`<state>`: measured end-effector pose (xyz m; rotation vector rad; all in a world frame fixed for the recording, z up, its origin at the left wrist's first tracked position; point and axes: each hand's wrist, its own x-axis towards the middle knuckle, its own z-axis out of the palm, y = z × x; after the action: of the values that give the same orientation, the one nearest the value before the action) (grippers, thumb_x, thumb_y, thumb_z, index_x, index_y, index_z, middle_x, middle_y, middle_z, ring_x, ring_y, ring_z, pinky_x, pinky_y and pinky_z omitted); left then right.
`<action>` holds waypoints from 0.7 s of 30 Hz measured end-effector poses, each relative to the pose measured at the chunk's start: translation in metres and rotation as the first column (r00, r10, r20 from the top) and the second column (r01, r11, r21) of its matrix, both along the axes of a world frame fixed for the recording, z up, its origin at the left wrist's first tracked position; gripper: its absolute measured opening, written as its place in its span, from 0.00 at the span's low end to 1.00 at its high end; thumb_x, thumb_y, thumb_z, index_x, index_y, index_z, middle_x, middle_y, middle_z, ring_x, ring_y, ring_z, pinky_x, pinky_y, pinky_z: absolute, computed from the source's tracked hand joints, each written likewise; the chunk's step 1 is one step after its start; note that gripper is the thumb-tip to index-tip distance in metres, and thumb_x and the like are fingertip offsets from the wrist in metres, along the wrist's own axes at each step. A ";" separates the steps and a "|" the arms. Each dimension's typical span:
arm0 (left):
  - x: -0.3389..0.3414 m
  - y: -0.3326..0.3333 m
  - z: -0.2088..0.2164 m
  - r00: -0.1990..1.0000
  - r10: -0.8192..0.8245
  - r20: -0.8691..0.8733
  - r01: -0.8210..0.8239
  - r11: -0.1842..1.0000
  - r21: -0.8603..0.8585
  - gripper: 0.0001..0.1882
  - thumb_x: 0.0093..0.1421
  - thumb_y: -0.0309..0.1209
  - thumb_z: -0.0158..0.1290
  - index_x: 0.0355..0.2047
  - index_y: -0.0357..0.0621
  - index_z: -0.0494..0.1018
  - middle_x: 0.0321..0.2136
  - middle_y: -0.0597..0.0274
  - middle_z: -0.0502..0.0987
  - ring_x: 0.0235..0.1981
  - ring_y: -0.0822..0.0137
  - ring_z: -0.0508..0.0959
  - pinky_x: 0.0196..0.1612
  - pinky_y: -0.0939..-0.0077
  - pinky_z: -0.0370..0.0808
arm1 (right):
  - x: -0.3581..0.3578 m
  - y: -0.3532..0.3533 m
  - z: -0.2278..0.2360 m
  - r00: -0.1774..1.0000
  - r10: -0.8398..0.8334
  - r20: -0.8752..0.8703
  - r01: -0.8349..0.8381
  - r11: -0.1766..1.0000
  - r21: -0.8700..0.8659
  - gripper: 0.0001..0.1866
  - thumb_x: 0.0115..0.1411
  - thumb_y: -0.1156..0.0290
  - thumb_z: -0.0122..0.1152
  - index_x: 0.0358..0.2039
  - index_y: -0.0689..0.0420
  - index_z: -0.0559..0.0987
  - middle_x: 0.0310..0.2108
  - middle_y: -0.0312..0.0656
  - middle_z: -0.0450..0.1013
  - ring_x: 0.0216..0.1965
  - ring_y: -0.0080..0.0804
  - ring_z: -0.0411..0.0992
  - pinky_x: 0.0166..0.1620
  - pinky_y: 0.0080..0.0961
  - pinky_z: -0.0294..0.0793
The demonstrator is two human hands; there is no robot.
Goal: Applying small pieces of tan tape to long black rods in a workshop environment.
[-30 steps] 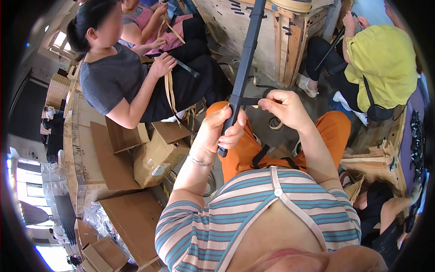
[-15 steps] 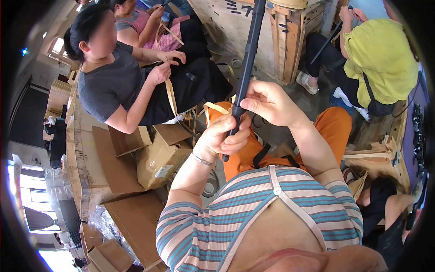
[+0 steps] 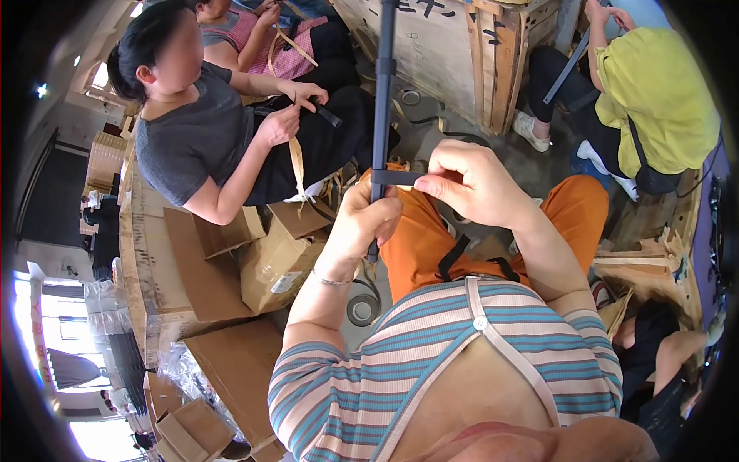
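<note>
A long dark pole (image 3: 382,96) stands nearly upright in front of me, its lower end over my lap. My left hand (image 3: 368,215) is closed round it near that end, fingers wrapped behind and thumb in front. Just above this hand, a short flat black strip (image 3: 397,178) lies across the pole and stretches to the right. The strip's free end is pinched between the thumb and bent fingers of my right hand (image 3: 471,183). Whether the strip is stuck to the pole or passes round it I cannot tell.
A person (image 3: 208,127) sits close at my left, fingering a tan strip (image 3: 297,165). Another person in a yellow top (image 3: 654,100) sits at the right. A wooden crate (image 3: 439,58) stands ahead. Cardboard boxes (image 3: 281,262) fill the left side, with a tape roll (image 3: 359,309) beside them.
The pole has swung more upright and shifted left. My right hand has come off the pole and lower, now pulling the black strip out sideways. A tan strip near my hands is out of sight.
</note>
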<state>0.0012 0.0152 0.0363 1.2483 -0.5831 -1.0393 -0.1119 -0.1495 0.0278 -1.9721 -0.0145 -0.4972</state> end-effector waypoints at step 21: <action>0.015 0.012 0.002 0.911 -0.290 -0.294 0.237 0.950 -0.203 0.11 0.45 0.24 0.48 0.14 0.44 0.56 0.04 0.68 0.58 0.04 0.79 0.55 0.06 0.88 0.52 | 0.013 0.029 0.018 0.982 0.051 0.181 -0.067 0.994 0.082 0.09 0.51 0.76 0.59 0.18 0.62 0.69 0.24 0.37 0.65 0.20 0.22 0.61 0.23 0.18 0.59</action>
<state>0.0165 0.0276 0.0380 0.8455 -0.5804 -1.3624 -0.0984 -0.1202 0.0462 -1.8311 -0.1612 -0.6246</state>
